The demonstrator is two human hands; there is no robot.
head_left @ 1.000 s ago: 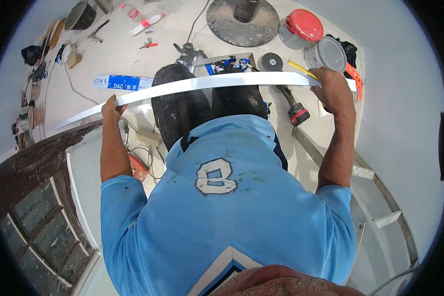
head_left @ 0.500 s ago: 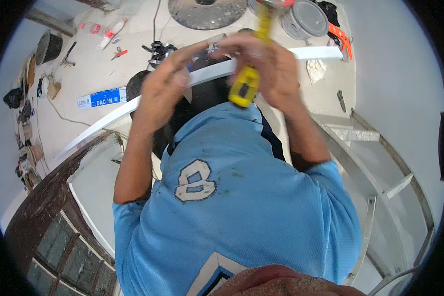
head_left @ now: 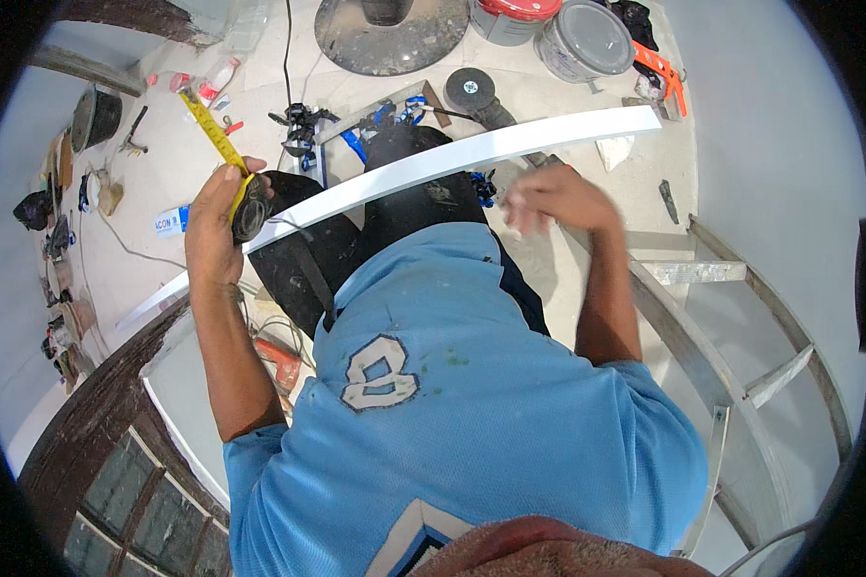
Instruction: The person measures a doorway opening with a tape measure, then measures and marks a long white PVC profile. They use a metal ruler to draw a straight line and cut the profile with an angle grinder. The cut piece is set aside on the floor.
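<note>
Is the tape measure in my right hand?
No, your left hand holds the tape measure, its yellow blade pulled out.

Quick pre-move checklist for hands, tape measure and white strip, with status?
1. Tape measure secured: ok, in left hand.
2. Tape blade extended: ok, sticking out of the case.
3. Blade alongside white strip: not ok, it points away from it.
4. Right hand empty: cannot tell; fingers blurred, no object visible in them.
5. Strip held by left hand: cannot tell, it passes behind that hand.
6. Right hand off strip: ok, visible gap.
</note>
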